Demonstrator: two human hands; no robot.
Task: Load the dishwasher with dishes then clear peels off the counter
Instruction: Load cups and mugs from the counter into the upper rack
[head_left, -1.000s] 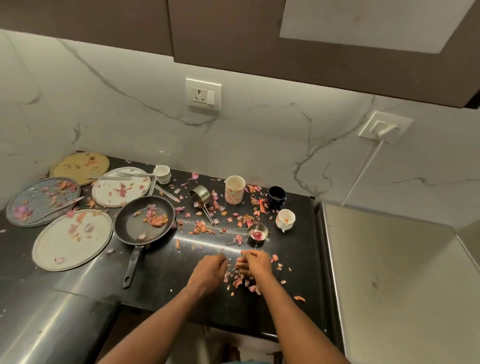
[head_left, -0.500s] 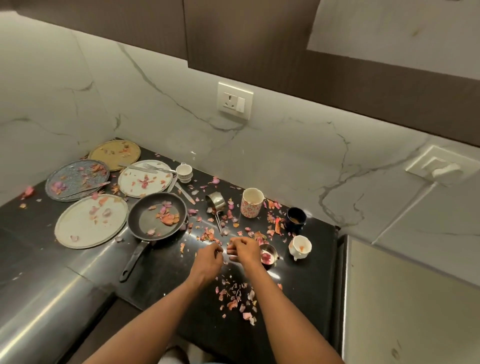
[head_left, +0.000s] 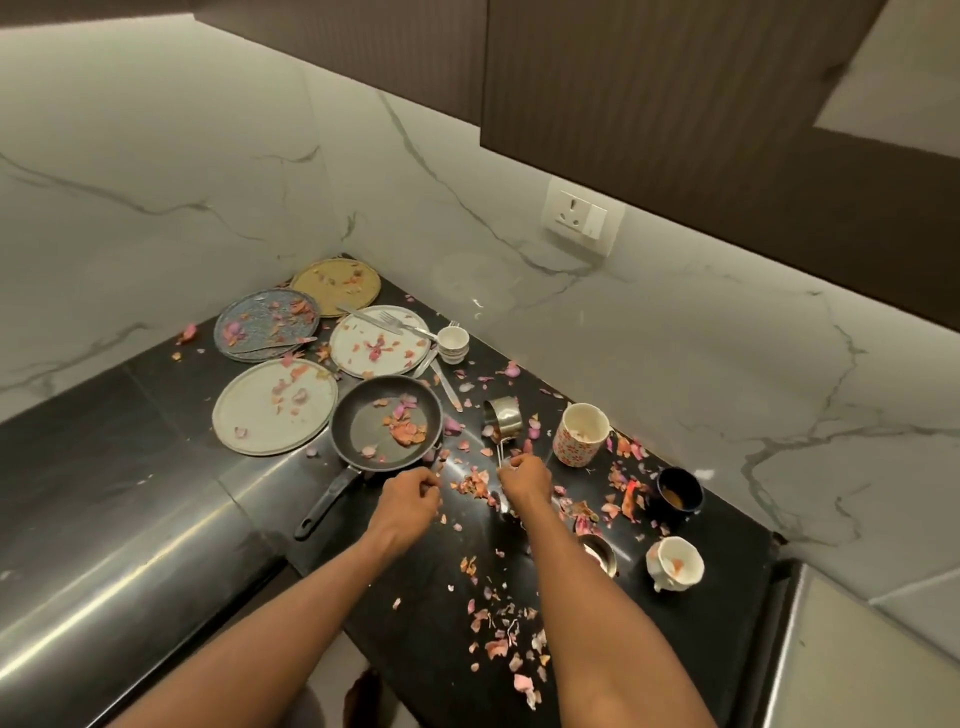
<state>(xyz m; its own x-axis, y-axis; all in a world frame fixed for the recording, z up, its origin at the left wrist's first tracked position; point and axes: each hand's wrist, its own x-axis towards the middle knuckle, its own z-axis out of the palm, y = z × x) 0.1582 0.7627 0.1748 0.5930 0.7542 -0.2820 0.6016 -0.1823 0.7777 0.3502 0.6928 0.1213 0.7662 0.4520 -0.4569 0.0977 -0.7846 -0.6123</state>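
Peels: pink-orange, thin, scattered on black table. Left grip curled, contents not discernible; right grip pinching peels.

No readable text, labels, brands or numbers anywhere in the head view. Checked the likely surfaces: white wall socket with switch at 1 o'clock has no legible marking; white mug with red floral pattern at centre-right carries pattern only, no lettering; round grey-blue patterned plate at 10 o'clock shows decoration, no characters. Dark upper cabinet fronts at 12 o'clock are plain. Anything finer is too small to resolve.
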